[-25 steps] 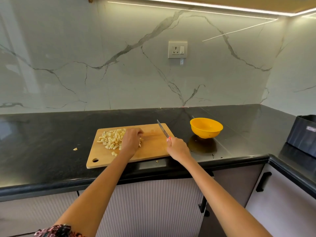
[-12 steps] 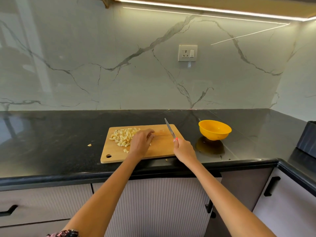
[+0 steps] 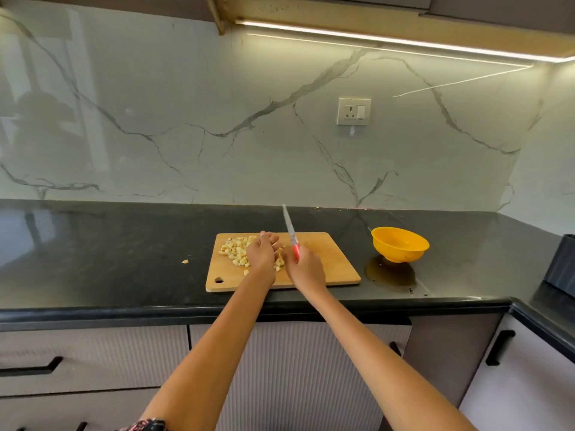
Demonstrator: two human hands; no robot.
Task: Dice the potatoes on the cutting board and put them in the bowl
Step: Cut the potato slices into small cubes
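Beside yellow bowl point(image 3: 399, 244): right hand point(image 3: 306, 269) gripping knife point(image 3: 291, 233), left hand point(image 3: 263, 255) loose over dice point(image 3: 236, 251).

A single head-worn wide-angle camera looked forward and down from above the counter edge point(image 3: 217, 309), facing the far marble wall point(image 3: 186, 119), arms nearest.

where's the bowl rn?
Head view: the yellow bowl sits on the black counter, right of the cutting board and clear of it, beyond the right hand holding the knife.
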